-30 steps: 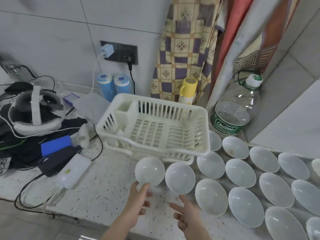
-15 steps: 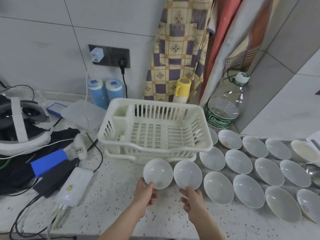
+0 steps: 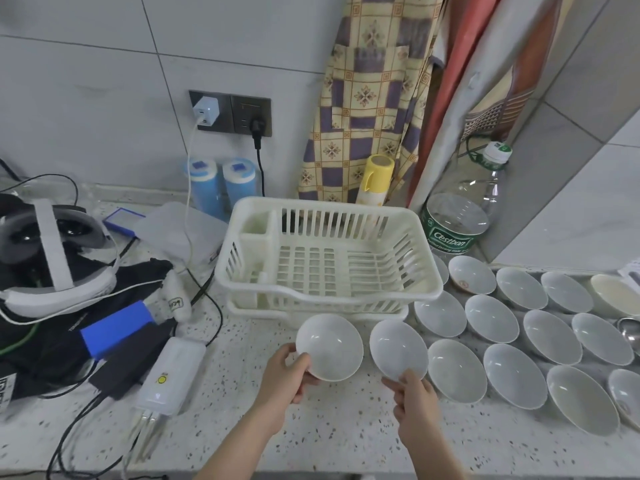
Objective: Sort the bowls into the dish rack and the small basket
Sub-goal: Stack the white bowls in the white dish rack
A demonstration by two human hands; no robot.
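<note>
Two bowls in hand before the dish rack

Two white bowls are held just in front of the cream dish rack [image 3: 329, 261], one in each hand. The left hand [image 3: 285, 379] grips the left bowl [image 3: 329, 346] at its near-left rim, thumb curled over the edge and fingers beneath, so the bowl tilts with its hollow facing the camera. The right hand [image 3: 414, 398] pinches the near rim of the right bowl [image 3: 398, 349] between thumb and fingertips; that bowl is tilted too, and sits just beside the left one without clearly touching it.

The rack stands on the speckled counter [image 3: 346, 427], its slatted floor bare, a small cutlery compartment in its far-left corner. To the right of the held bowls, many more white bowls [image 3: 512, 375] lie in rows on the counter, close together and open side up. Whether either held bowl rests on the counter cannot be told.

Behind the rack stand a yellow-capped bottle [image 3: 375, 180], two blue canisters [image 3: 221, 188] and a large clear water jug [image 3: 464, 216]. On the left lie a white headset [image 3: 52, 258], a blue box [image 3: 116, 329] and a white power bank [image 3: 171, 375] among black cables
</note>
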